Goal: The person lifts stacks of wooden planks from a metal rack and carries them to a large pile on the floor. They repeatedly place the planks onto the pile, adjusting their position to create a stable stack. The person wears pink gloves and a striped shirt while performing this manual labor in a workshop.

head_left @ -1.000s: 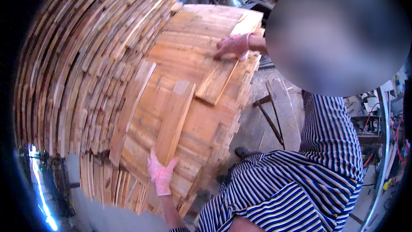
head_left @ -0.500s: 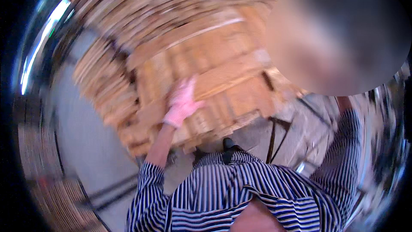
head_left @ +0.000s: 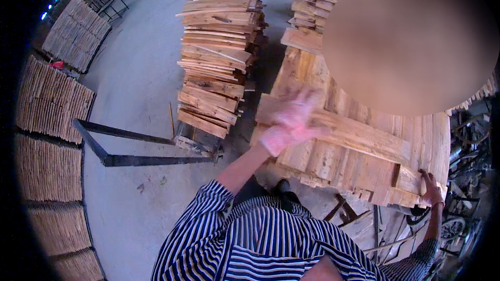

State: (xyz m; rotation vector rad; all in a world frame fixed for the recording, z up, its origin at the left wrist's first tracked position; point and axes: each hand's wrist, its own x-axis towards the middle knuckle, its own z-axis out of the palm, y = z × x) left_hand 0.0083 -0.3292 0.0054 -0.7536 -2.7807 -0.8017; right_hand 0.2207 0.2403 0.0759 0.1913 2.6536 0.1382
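Observation:
My left hand (head_left: 291, 123), in a pink glove and blurred by motion, lies over the left end of a long wooden plank (head_left: 364, 138). This plank rests slantwise on top of a low stack of planks (head_left: 359, 169). Whether the fingers grip it is unclear. My right hand (head_left: 431, 187), in a darker glove, is curled over the plank's right end at the stack's corner. My striped shirt fills the bottom of the view.
A tall pile of loose planks (head_left: 219, 47) stands left of the low stack, another (head_left: 312, 5) behind it. A dark metal frame (head_left: 130, 148) lies on the concrete floor. Rows of stacked boards (head_left: 49, 104) line the left side. Metal clutter (head_left: 463, 140) sits at the right.
The view has swung round sharply. My left hand has shifted from the side of the stack to its top, over the long plank. My right hand now grips the stack's right corner.

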